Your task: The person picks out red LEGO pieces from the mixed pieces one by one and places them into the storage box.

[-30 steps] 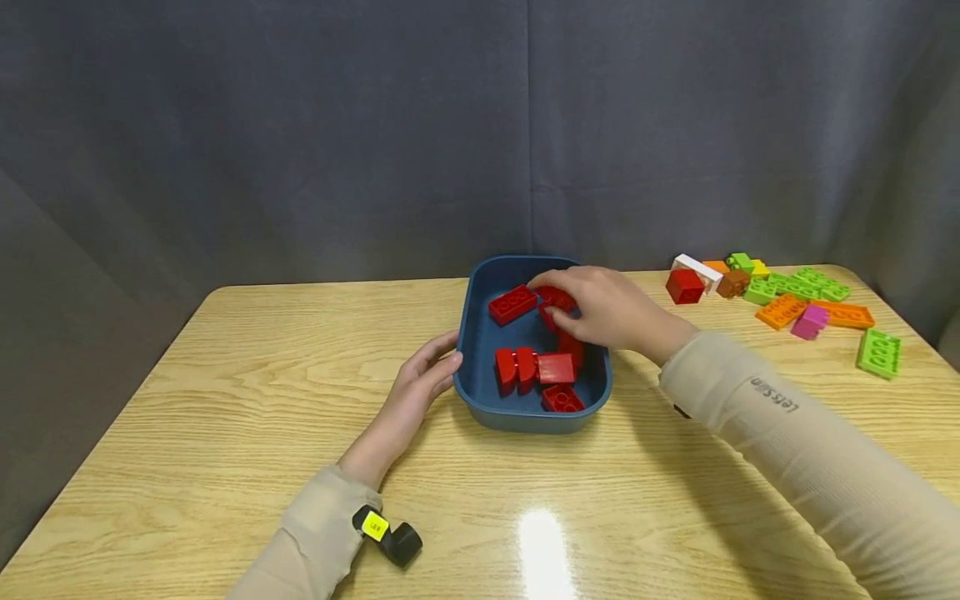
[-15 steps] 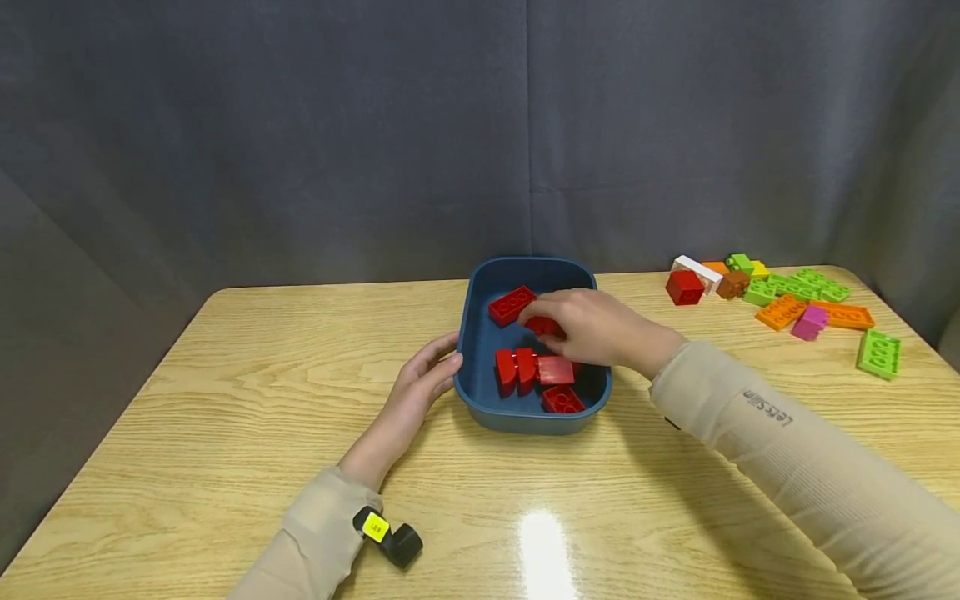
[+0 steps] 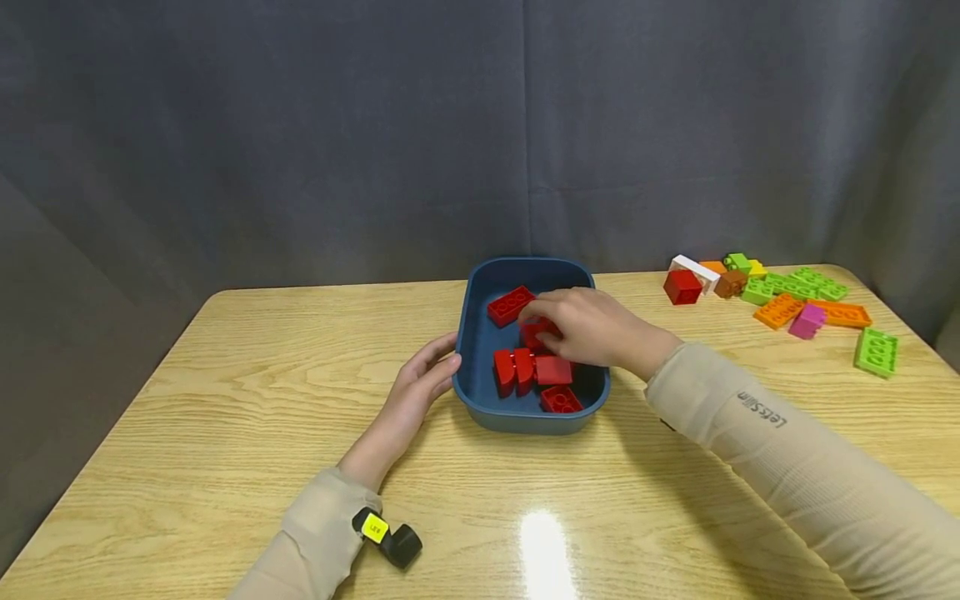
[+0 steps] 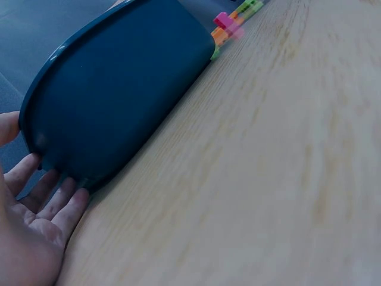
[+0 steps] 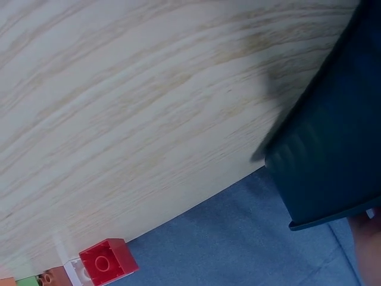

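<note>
A dark blue bin (image 3: 476, 400) stands on the table with several red toy bricks in it. My left hand (image 3: 416, 387) lies against its left wall, thumb by the rim. In the left wrist view the fingers (image 4: 65, 205) of that hand are extended along the wall. My right hand (image 3: 588, 325) reaches inside over the right rim and grips a red brick (image 3: 534, 333), partly hidden by the fingers. A red eight-stud brick (image 3: 512, 307) lies behind it. Rounded red pieces (image 3: 513, 372) and another red brick (image 3: 562, 400) lie nearer the front.
On the table's right side (image 3: 750, 433) lie a red block (image 3: 682, 287), a white brick (image 3: 695, 271), a brown brick (image 3: 731, 283), green plates (image 3: 876, 352), orange plates (image 3: 840, 314) and a magenta brick (image 3: 807, 322). A dark curtain (image 3: 337, 150) hangs behind the table.
My right hand has moved a little toward the front of the bin, along with a red brick from the right back. My left hand has stayed at the bin's wall.
</note>
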Demonstrator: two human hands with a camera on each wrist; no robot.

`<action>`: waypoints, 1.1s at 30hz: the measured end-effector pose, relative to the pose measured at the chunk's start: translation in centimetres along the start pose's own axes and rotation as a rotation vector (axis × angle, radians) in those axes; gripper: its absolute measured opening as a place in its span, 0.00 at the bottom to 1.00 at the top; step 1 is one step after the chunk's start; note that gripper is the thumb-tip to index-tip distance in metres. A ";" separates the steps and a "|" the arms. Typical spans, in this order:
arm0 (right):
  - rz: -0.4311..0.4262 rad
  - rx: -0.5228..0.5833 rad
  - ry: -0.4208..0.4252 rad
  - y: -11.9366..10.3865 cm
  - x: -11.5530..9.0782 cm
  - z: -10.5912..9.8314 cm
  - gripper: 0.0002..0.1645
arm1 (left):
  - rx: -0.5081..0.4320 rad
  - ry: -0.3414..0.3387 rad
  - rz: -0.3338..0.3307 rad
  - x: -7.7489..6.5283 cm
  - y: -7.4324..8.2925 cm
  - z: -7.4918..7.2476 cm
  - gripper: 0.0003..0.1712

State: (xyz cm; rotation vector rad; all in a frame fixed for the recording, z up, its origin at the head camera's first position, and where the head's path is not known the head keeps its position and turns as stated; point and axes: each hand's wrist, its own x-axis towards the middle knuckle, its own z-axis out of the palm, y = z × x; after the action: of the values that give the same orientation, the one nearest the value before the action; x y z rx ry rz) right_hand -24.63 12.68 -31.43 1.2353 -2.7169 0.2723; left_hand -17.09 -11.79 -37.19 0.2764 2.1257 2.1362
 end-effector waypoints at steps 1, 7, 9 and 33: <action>0.001 -0.004 0.006 0.0 0.0 0.0 0.16 | -0.001 0.002 -0.002 0.0 0.0 0.0 0.28; 0.000 -0.049 0.076 0.4 0.0 -0.3 0.17 | -0.005 0.006 -0.005 0.0 0.0 0.0 0.28; -0.013 -0.073 0.130 0.7 -0.1 -0.5 0.17 | -0.006 0.005 -0.003 0.0 0.0 0.0 0.28; -0.002 -0.312 0.442 8.0 -4.5 -0.5 0.13 | -0.002 -0.005 0.004 -0.1 0.0 -0.1 0.29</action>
State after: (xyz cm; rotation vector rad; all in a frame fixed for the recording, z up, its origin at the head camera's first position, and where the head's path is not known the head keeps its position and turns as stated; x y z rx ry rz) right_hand -27.66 21.26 -32.68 0.9573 -2.2727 0.0987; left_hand -17.03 -11.89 -37.15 0.2852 2.1225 2.1368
